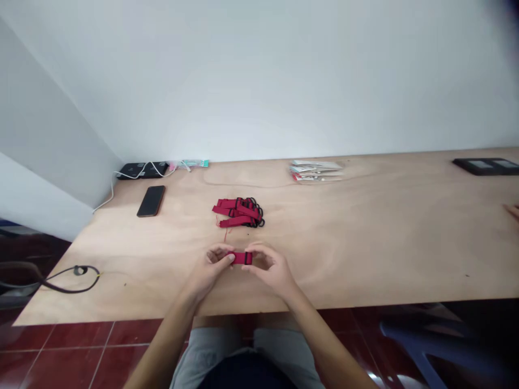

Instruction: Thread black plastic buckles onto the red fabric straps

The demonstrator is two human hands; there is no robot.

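My left hand (214, 260), right hand (271, 266) pinched flat red fabric strap (239, 258) near table (365, 259) front edge; seemed light, floppy, best gripped by black buckle (248, 258).

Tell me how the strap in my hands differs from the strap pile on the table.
The held strap is a single piece; the pile has several, overlapping. The held strap is gripped at both ends, while the pile lies untouched. Both show red webbing with black fittings.

Strap pile (239, 221) on tbl (385, 232); phone (151, 201) to L; packets (318, 174) behind, to R; cable (73, 292) front L.
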